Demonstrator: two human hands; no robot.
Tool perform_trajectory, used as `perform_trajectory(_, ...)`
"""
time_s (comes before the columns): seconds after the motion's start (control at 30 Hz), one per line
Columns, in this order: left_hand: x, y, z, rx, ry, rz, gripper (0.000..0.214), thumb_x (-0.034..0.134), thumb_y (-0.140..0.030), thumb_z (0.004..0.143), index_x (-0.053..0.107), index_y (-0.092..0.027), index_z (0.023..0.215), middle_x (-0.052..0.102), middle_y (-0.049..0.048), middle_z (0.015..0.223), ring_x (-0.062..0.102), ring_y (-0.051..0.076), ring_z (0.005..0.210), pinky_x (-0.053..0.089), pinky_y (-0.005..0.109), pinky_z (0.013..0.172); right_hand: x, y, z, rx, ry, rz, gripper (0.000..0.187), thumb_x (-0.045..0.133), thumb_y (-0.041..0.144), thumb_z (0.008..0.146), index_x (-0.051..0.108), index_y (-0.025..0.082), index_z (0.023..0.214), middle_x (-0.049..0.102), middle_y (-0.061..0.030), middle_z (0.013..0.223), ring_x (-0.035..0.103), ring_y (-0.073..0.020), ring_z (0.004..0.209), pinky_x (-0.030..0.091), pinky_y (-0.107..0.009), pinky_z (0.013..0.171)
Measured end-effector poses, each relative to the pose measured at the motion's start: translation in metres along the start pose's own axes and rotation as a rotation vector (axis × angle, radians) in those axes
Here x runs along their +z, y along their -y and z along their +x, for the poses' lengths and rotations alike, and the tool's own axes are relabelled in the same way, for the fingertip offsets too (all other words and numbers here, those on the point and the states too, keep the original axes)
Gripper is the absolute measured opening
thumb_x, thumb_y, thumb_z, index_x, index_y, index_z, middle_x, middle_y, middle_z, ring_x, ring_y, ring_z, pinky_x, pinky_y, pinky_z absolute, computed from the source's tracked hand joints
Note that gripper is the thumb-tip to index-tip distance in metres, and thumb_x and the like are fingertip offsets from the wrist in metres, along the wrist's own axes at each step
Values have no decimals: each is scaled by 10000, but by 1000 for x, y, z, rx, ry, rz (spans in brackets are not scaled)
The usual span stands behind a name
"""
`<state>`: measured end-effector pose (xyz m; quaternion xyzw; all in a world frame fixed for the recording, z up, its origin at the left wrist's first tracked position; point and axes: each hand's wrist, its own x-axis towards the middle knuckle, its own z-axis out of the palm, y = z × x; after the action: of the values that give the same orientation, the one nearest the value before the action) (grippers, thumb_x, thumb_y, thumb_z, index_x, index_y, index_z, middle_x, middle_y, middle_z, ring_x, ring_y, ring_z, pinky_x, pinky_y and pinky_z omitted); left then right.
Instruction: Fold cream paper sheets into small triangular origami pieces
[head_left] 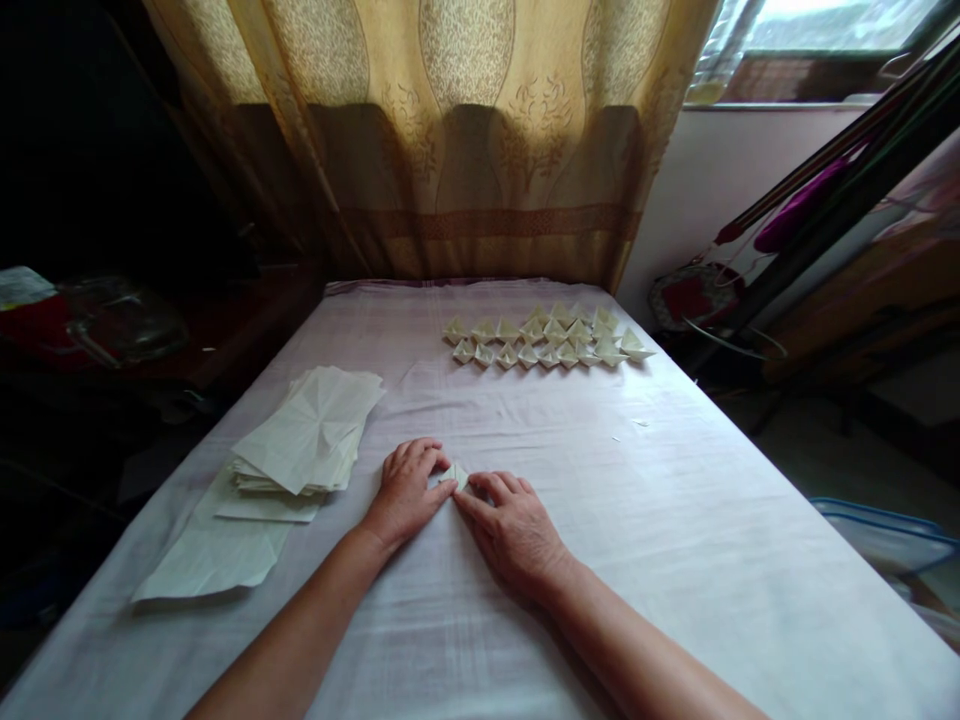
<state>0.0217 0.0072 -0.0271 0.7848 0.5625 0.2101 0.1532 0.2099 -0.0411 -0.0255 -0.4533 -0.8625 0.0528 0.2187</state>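
A small piece of folded white paper (pixel 456 475) lies on the cloth-covered table between my two hands. My left hand (pixel 407 492) grips its left edge, thumb and forefinger closed in on it. From the other side, my right hand (pixel 516 530) presses the lower right edge with thumb and forefinger, its other fingers curled. Fingertips cover part of the paper. To the left is a stack of creased paper sheets (pixel 300 440), with a longer sheet (pixel 210 555) sticking out beneath. Several folded paper boats (pixel 551 340) stand in rows at the far right.
A pale checked cloth (pixel 675 560) covers the table. Tiny paper scraps (pixel 640 422) lie right of centre. A yellow curtain (pixel 480 150) hangs behind the far edge. A clear plastic container with a blue rim (pixel 885 530) is beyond the right edge, and a glass jar (pixel 124 315) beyond the left.
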Motion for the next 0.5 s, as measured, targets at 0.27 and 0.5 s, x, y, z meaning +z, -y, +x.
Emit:
perform_trajectory(0.27,3,-5,-2,-39,-38,-25,138,705,-205,760,637,-234,877,635,42,1247,540,251,1199,395,423,1027,2,-4,0,12,-73,117,257,545,152,905,692,240,1096,657,-79,1074,561,-229,955,455,-380,854)
perform_trajectory(0.5,2,-7,-4,18,-23,-64,143,697,-174,773,621,-240,875,670,35,1224,550,239,1207,359,441,1047,11,-9,10,79,-161,248,219,572,132,869,738,249,950,689,-53,980,599,-200,882,488,-340,813)
